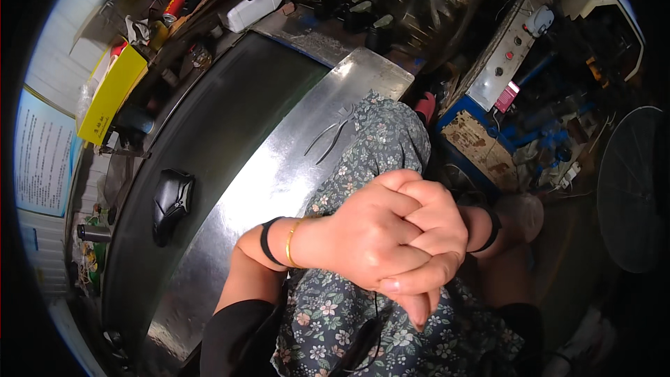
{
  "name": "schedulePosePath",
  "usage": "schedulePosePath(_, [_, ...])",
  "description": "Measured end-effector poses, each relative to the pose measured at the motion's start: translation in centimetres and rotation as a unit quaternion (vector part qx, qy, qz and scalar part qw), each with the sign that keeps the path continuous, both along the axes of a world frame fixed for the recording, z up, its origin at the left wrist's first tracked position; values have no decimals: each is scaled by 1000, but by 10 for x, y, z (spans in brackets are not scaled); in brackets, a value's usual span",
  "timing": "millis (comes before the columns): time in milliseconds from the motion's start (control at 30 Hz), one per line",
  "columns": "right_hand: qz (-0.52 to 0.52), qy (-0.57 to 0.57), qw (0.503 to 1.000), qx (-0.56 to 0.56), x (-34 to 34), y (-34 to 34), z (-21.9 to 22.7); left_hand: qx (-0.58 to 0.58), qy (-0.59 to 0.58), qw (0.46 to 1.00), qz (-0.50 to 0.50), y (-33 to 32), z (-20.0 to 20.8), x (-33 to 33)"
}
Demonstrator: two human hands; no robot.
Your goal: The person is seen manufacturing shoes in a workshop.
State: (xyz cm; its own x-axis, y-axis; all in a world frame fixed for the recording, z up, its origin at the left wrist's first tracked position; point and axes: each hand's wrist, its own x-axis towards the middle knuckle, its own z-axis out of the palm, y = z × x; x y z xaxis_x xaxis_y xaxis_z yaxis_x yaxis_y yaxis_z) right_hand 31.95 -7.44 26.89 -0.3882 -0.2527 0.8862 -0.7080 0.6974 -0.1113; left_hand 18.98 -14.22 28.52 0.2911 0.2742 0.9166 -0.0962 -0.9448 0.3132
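Hold the left hand and right hand clasped, fingers interlocked, above the apron. Pliers lie beside it, toward the ledge's far edge; the shoe rests between the belt's edges.

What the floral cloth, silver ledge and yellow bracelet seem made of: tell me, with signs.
Floral cloth: matte fabric, probably woven, draping in soft folds.
Silver ledge: bare metal, likely sheet steel or aluminium, with bright, streaky glare.
Yellow bracelet: shiny, gold-coloured metal by its glint; solid or plated, I cannot tell.
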Motion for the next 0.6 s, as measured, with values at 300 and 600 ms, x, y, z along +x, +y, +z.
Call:
schedulePosePath(300, [7, 15, 999, -38, 0, -1, -3, 16, -83, 995, 57, 8, -32, 12])
schedulePosePath(600, [35, 36, 985, -167, -19, -7, 13, 25, -103, 992, 71, 15, -28, 16])
